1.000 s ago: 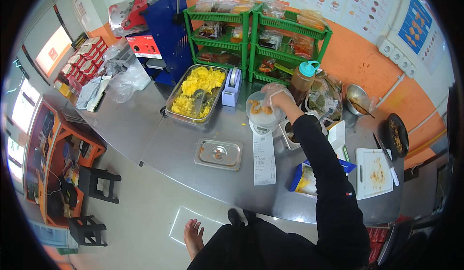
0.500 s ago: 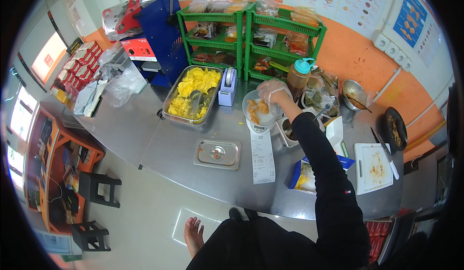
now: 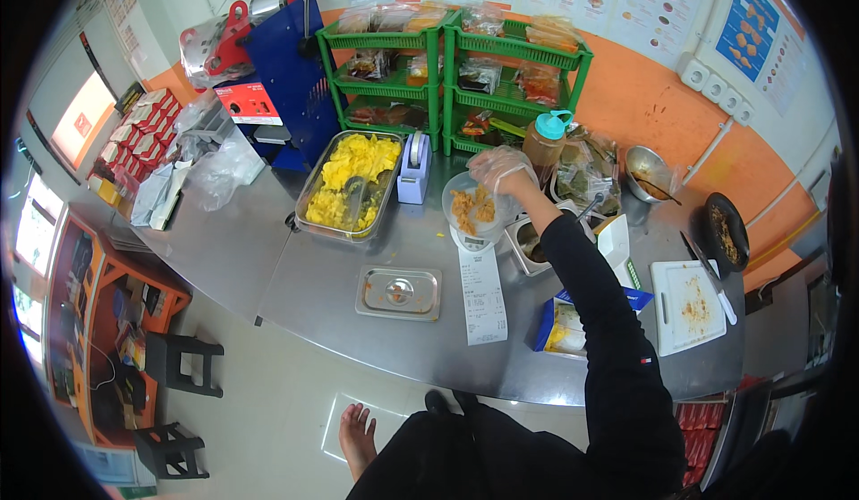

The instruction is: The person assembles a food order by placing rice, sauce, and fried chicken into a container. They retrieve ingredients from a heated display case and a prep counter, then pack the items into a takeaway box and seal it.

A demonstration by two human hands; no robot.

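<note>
My right hand (image 3: 497,171), in a clear plastic glove, is at the far right rim of a clear round bowl (image 3: 455,189). Its fingers are curled down and drawn together; what they hold, if anything, is hidden. Several brown battered-looking food pieces (image 3: 472,209) lie in the bowl. Under it, a white kitchen scale (image 3: 472,243) shows its front edge and display. A long paper receipt (image 3: 484,299) stretches from the scale toward me. Bare and empty, my left hand (image 3: 357,430) hangs low over the floor with its fingers apart.
Left of the bowl stand a lilac tape dispenser (image 3: 414,173) and a tray of yellow food (image 3: 300,198). A steel lid (image 3: 398,293) lies nearer. Beneath my right arm are a steel container (image 3: 516,242) and a blue box (image 3: 544,326). A knife (image 3: 727,299) rests by the white cutting board (image 3: 669,312).
The whole view has shifted slightly left. My right hand stays at the bowl's rim, with its fingers a little farther over it. My left hand hangs as before.
</note>
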